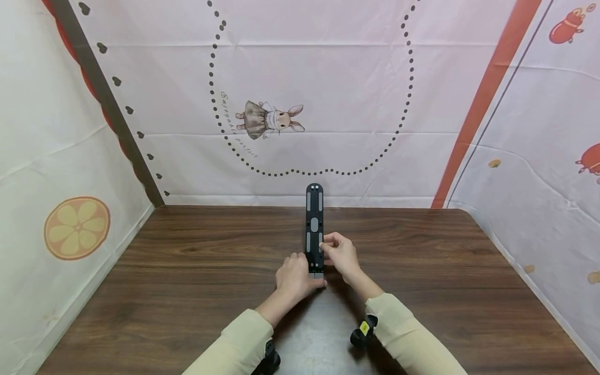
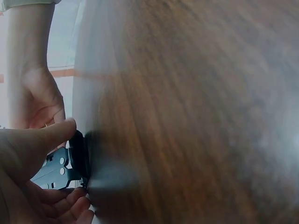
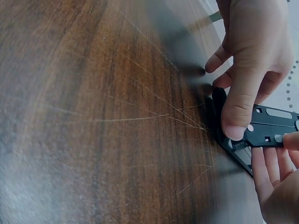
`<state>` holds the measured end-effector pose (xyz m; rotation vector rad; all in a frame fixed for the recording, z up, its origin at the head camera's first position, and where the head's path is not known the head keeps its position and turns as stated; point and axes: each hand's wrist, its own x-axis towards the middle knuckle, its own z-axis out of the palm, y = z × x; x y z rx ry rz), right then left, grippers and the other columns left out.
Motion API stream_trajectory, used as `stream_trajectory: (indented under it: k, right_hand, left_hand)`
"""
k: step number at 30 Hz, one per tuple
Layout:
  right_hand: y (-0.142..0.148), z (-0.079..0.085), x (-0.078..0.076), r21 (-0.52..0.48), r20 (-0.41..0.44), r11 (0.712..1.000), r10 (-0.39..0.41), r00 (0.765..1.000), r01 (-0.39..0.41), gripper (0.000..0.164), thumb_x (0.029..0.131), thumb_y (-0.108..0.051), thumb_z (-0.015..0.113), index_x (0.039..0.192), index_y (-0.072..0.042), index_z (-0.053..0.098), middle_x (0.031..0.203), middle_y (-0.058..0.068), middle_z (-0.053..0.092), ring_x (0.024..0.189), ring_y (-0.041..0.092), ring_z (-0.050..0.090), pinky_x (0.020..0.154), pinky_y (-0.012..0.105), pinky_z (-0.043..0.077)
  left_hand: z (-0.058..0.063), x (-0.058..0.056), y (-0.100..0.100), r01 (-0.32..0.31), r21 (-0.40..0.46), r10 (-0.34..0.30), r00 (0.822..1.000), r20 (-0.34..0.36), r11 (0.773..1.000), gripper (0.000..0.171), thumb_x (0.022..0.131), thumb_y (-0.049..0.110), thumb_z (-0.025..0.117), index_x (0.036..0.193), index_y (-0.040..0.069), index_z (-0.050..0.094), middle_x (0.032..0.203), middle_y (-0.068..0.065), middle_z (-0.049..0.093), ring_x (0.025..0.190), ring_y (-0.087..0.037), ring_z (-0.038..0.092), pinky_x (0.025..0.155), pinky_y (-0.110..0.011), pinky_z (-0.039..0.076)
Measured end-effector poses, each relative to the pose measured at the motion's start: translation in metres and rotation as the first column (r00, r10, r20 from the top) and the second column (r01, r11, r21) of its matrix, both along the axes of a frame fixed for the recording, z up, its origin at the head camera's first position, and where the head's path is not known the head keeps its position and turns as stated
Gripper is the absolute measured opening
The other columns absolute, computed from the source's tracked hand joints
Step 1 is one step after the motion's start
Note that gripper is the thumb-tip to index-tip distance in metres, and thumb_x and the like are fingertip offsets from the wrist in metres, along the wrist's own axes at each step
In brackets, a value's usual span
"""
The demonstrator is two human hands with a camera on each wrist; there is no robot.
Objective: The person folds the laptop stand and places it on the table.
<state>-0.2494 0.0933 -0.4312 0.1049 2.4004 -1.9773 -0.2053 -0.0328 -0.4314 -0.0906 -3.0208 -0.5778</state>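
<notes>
A long black folding stand (image 1: 314,212) with grey oval pads is upended in front of me, its far end overlapping the back wall. My left hand (image 1: 294,273) grips its near end, thumb across the bottom, fingers along the left side. In the left wrist view that thumb (image 2: 60,135) presses the black end piece (image 2: 79,156) near the tabletop. My right hand (image 1: 342,256) pinches the right edge a little higher. Its thumb (image 3: 292,141) lies on a grey pad in the right wrist view, with the other fingers (image 3: 268,170) underneath. An angled black leg (image 3: 240,161) shows at this end.
Both hands work over a brown wood-grain table (image 1: 187,250) that runs back to a white printed cloth wall (image 1: 351,104). More cloth hangs at the left and right. Black wrist cameras (image 1: 363,332) sit below the sleeves (image 1: 408,328).
</notes>
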Motion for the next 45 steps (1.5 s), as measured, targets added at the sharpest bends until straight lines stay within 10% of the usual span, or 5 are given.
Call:
stream_trajectory:
  k: [45]
  right_hand:
    - [-0.008, 0.0, 0.003, -0.063, 0.013, 0.994, 0.086, 0.996, -0.085, 0.013, 0.086, -0.008, 0.062, 0.095, -0.001, 0.058, 0.087, 0.011, 0.064, 0.078, 0.029, 0.066, 0.066, 0.043, 0.055]
  left_hand:
    - [0.002, 0.004, -0.031, -0.032, 0.177, 0.029, 0.999, 0.018, 0.984, 0.062, 0.057, 0.029, 0.086, 0.106, 0.007, 0.056, 0.09, -0.007, 0.063, 0.079, -0.026, 0.062, 0.061, -0.037, 0.049]
